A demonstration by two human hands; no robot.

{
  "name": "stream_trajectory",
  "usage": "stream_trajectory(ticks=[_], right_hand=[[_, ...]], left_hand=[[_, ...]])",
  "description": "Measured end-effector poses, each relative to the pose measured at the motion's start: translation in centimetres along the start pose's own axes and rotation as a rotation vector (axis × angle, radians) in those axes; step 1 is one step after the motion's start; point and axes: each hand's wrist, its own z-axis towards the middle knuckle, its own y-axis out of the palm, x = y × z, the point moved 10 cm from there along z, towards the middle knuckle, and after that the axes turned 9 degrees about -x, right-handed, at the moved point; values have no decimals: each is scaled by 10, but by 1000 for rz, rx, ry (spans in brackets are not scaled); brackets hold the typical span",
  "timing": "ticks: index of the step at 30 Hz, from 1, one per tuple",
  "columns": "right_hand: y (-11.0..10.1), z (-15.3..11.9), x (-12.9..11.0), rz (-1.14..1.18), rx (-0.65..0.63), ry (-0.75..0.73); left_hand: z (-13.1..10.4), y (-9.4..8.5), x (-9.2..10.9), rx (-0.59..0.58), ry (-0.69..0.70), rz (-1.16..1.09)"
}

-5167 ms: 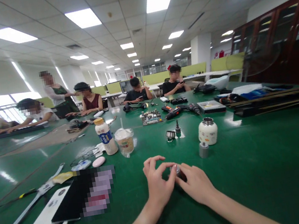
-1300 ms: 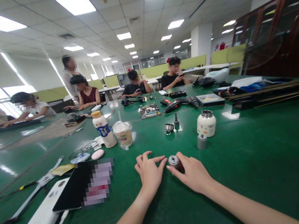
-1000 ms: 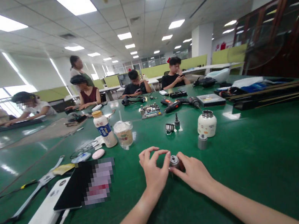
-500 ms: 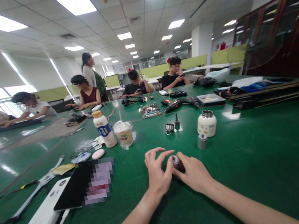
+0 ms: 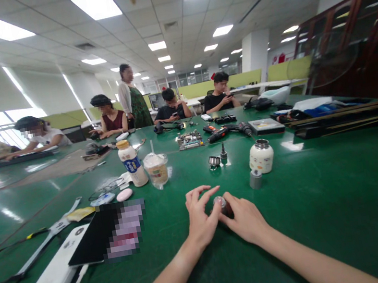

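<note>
Between my hands a small grey metal cylinder (image 5: 224,204) stands on the green table, its lower part mostly hidden. My right hand (image 5: 245,214) grips it from the right with thumb and fingers. My left hand (image 5: 200,215) has its fingers spread, and its thumb touches the cylinder's top rim; its index finger stretches above without visible contact. Beyond my right hand stands a similar grey cylinder (image 5: 255,179), beside a cream-coloured open-mouthed bottle (image 5: 261,158) with a drawn face. Farther ahead are a silver cap-like piece with a ring (image 5: 214,162) and a dark pointed fitting (image 5: 223,153).
At left are a white power bank (image 5: 51,273) with a cable, a tablet-like screen (image 5: 90,237), a milk bottle (image 5: 134,166) and a lidded plastic cup (image 5: 157,169). Farther back lie a circuit board (image 5: 190,140) and power drills (image 5: 222,131). Several people are around the table.
My left thumb has shifted slightly right over the cylinder's top; my right hand stays put. In the background, a standing person has moved right and turned.
</note>
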Motion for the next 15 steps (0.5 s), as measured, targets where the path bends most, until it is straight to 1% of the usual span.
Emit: stream_trajectory(ticks=[5,11,15], right_hand=[[1,1,0,7,-7,2],[0,0,1,12,-5,6],[0,0,0,22,-4,-1]], left_hand=[[0,-3,-2,46,-26,-8],[0,2,-3,-3,4,-29],[-1,0,-3,23,-5,-25]])
